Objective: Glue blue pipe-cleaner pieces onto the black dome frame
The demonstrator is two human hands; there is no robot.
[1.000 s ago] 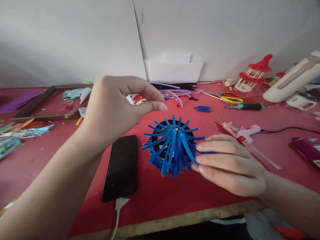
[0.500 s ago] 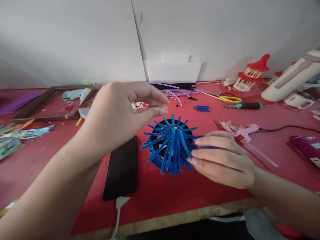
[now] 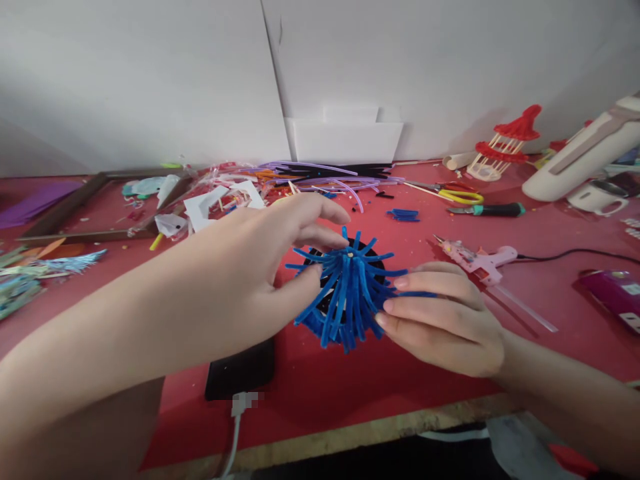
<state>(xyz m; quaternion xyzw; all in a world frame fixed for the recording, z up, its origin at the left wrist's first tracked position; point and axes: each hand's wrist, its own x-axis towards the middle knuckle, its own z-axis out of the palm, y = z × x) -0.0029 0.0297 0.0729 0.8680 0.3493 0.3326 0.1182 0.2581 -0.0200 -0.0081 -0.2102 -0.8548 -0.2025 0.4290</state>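
A round craft of blue pipe cleaners (image 3: 353, 300) stands on the red tabletop. Its blue stems spread out from a small pale tip over a black ring. My left hand (image 3: 270, 260) reaches over its left side, thumb and fingers apart, fingertips by the upper stems; whether they touch is hard to see. On the right, my right hand (image 3: 445, 317) grips the craft's edge, with one blue stem poking out between the fingers. Under my left wrist, a black phone (image 3: 240, 370) with a white cable is partly hidden.
A pink glue gun (image 3: 480, 260), pliers (image 3: 493, 211) and yellow-handled scissors (image 3: 460, 196) lie to the right. Cut blue pieces (image 3: 403, 215) lie behind the craft. Purple stems (image 3: 320, 183) and scraps are at the back. A red-roofed stick model (image 3: 500, 150) stands near a white bottle (image 3: 575, 157).
My left hand has moved down from above the craft to its left side, and its thumb and fingers have spread apart. My right hand stays on the craft's edge.
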